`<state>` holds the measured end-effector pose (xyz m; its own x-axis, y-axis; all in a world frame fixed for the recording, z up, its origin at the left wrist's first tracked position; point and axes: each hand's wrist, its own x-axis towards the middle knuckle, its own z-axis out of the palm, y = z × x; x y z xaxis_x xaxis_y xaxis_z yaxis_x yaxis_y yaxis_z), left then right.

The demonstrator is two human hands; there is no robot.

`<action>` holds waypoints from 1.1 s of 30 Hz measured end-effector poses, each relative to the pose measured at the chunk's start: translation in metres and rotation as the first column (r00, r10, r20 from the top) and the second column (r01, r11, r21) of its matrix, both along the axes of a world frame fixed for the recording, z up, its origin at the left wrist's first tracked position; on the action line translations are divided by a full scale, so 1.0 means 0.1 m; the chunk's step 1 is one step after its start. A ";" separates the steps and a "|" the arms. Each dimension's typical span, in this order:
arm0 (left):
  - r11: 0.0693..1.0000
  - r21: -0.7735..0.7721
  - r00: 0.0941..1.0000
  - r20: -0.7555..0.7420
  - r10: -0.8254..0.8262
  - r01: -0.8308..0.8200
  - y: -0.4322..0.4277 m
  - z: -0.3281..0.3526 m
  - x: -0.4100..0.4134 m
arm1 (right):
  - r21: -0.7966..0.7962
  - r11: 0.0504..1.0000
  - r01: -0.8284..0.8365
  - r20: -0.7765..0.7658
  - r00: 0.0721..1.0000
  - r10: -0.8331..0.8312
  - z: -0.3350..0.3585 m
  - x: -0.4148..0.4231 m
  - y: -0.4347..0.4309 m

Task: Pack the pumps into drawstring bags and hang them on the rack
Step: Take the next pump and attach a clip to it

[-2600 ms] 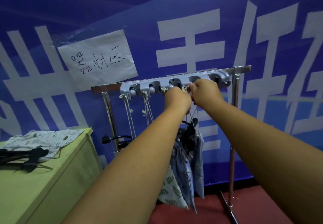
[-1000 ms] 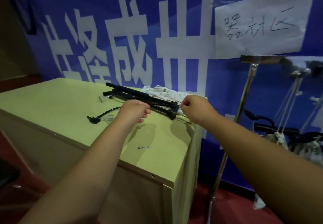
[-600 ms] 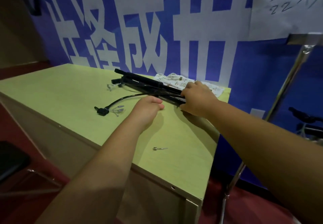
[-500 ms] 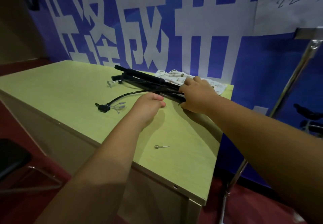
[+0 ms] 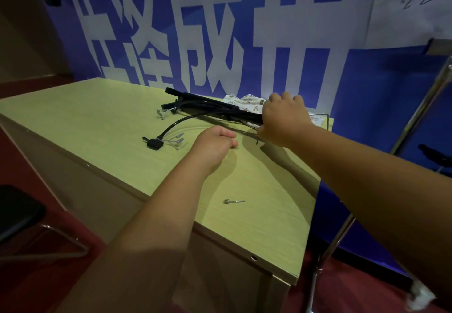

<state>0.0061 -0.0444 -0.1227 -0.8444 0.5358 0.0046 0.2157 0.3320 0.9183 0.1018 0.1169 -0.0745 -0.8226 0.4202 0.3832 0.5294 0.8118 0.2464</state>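
Pumps (image 5: 210, 109) taken as landmark: a black bundle laid near the far edge of the table (image 5: 97, 122), long axis running from far-left to near-right. Hose (image 5: 176, 124) is seen curling off the pumps' near side, its connector lying to their near-left. Left hand (image 5: 215, 146) is placed just on the near side of the pumps, short of them, fingers curled under; nothing is seen in it, and a pinch cannot be ruled out. A loose needle (image 5: 233, 201) is noted well to the near side of the pumps. Drawstring bag (image 5: 247, 101) is spread flat behind and under the pumps' right end. Right hand (image 5: 283, 122) is set on that right end, fingers curled over the top, thumb low on the near side: judged wrapped round the pumps. All free length is thus left of the grip; mid-shaft and hose are nearer the left hand, so support there is probably needed. Rack (image 5: 415, 117) upright is seen right of the pumps.
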 end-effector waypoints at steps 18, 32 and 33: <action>0.966 0.169 0.981 0.042 0.191 -0.195 -0.11 0.39 -0.42 | -0.677 0.730 -0.094 -0.180 0.983 -0.040 0.24 0.04 -0.08; 0.945 -0.080 0.874 -0.413 0.258 -0.317 -0.27 0.68 -0.87 | -0.833 0.484 -0.267 -0.262 0.962 0.079 0.15 0.38 -0.08; 0.912 -0.027 0.829 -0.428 0.360 -0.410 -0.29 0.66 -0.87 | -0.840 0.467 -0.278 -0.274 0.959 0.078 0.14 0.39 -0.08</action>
<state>-0.0811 -0.0729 -0.0571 -0.9178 0.1856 0.3511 0.3922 0.5624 0.7280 0.1411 0.1087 -0.0602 -0.8813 0.4697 0.0522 0.2974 0.6370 -0.7111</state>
